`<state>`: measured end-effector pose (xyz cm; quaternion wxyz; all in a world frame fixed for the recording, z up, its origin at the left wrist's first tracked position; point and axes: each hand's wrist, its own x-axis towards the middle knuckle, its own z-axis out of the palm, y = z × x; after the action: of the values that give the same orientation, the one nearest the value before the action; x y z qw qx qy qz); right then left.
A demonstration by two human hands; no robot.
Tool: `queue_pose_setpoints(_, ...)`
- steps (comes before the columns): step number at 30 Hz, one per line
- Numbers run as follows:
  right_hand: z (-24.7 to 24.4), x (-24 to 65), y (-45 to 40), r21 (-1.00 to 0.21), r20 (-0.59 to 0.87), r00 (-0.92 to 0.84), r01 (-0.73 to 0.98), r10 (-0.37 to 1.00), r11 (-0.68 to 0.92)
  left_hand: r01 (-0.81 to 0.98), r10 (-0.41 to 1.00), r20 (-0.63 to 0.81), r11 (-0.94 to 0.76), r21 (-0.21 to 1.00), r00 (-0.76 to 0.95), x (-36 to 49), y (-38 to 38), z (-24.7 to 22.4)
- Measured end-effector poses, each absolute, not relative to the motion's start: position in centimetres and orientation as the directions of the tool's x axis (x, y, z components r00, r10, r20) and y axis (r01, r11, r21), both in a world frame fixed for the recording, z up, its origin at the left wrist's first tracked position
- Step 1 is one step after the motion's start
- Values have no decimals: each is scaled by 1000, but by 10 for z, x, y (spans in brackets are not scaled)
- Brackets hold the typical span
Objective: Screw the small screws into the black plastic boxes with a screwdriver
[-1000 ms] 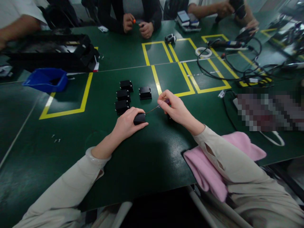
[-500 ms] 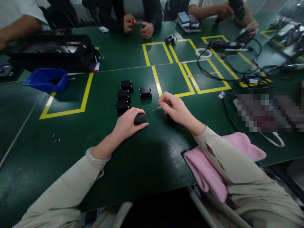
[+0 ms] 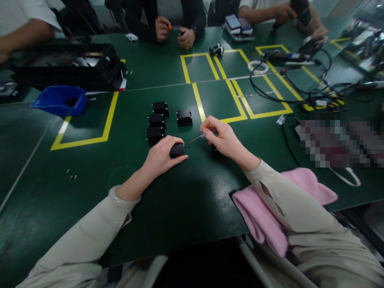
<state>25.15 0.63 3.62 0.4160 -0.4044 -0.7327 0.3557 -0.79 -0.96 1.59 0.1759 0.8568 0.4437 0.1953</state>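
My left hand is closed around a small black box-shaped part resting on the green table. In my right hand is a screwdriver, gripped by its handle, which the fingers mostly cover. Its thin shaft slants down to the left, and the tip meets the right side of the black part. Just beyond my left hand stand several similar black parts, with silvery screws at their corners. One more black part sits apart, to their right. Something dark under my right hand is mostly hidden.
A blue bin and a long black housing stand at left. Several tiny screws lie at near left. A pink cloth lies under my right forearm. Black cables spread at right. Co-workers' hands are across the table.
Both hands, the screwdriver and the black part keep the same pose. The whole view has shifted very slightly.
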Motion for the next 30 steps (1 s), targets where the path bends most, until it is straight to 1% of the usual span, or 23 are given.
queue_pose_setpoints(11, 37, 252, 5, -837, 352, -365, 289, 862, 464, 689, 822, 194, -559, 463, 536, -8, -9, 15)
queue_pose_setpoints(16, 36, 252, 5, -841, 331, -364, 304, 871, 447, 691, 823, 184, -555, 463, 538, -8, -9, 15)
queue_pose_setpoints(20, 35, 251, 5, -856, 337, -328, 283, 882, 432, 691, 827, 186, -549, 470, 531, -8, -9, 15)
queue_pose_setpoints(23, 35, 250, 5, -884, 286, -319, 277, 904, 377, 693, 830, 183, -544, 473, 526, -7, -9, 16)
queue_pose_setpoints(25, 35, 250, 5, -885, 275, -327, 281, 904, 371, 694, 831, 177, -541, 475, 527, -7, -9, 16)
queue_pose_setpoints(30, 33, 250, 6, -854, 355, -324, 270, 877, 445, 699, 831, 186, -545, 463, 524, -8, -8, 15)
